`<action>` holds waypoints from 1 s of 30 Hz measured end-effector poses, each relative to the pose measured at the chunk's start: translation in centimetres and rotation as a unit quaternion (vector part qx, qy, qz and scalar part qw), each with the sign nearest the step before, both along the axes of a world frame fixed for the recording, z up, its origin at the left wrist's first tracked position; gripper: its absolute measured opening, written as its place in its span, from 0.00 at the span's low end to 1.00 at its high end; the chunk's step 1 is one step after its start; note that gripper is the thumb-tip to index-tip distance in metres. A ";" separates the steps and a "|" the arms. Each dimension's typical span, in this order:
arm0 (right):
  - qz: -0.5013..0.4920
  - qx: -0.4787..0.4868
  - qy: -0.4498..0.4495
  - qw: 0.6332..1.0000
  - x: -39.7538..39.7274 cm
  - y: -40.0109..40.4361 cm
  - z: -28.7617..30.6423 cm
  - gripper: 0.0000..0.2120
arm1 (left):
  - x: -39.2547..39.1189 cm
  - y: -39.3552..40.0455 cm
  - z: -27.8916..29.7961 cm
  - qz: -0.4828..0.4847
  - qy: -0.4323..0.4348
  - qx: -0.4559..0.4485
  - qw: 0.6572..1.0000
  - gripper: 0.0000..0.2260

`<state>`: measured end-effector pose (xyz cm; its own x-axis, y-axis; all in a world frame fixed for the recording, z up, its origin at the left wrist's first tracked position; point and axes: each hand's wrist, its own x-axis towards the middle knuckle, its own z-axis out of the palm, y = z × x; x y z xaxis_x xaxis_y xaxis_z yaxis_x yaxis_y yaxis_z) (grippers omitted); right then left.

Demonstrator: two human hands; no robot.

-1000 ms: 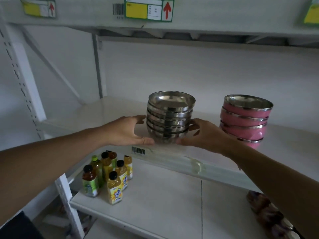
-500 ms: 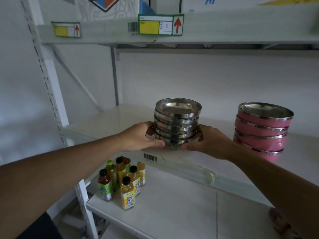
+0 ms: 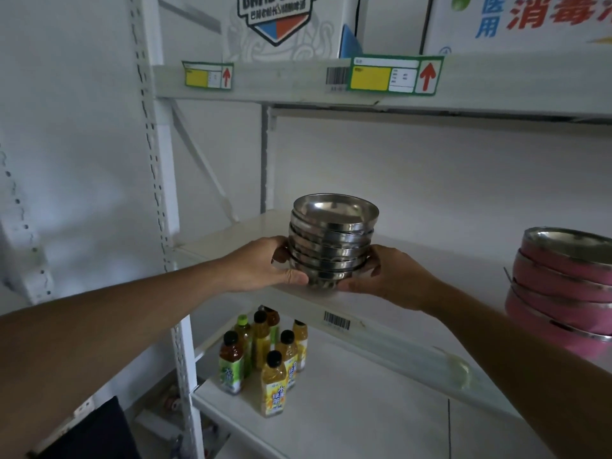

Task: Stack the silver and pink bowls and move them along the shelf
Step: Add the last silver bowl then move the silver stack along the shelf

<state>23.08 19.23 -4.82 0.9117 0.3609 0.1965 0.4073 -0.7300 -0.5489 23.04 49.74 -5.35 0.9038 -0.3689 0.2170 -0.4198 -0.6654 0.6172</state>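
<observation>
A stack of several silver bowls point(image 3: 332, 241) is held between both hands just above the front of the white middle shelf point(image 3: 231, 236). My left hand point(image 3: 261, 268) grips the stack's left side, thumb under its base. My right hand point(image 3: 389, 276) clasps the right side. A stack of pink bowls with steel rims point(image 3: 563, 286) stands on the same shelf at the far right, partly cut off by the frame edge.
Several juice and tea bottles point(image 3: 265, 356) stand on the lower shelf. The upper shelf point(image 3: 298, 81) carries yellow price labels and cardboard boxes point(image 3: 284, 24). A white perforated upright point(image 3: 155, 180) borders the shelf on the left.
Both hands have closed on the silver stack and carried it up and to the left along the shelf, away from the pink stack. The camera has tilted up.
</observation>
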 end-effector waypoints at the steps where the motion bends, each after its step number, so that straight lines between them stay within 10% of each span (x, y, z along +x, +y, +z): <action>1: 0.004 0.003 0.003 1.000 0.3 0.8 0.2 0.41 | 0.2 0.8 0.0 0.002 0.001 -0.008 1.000 0.46; 30: 0.001 0.052 0.073 0.996 12.1 7.2 0.9 0.27 | 10.3 5.1 0.7 0.054 0.084 -0.009 0.995 0.29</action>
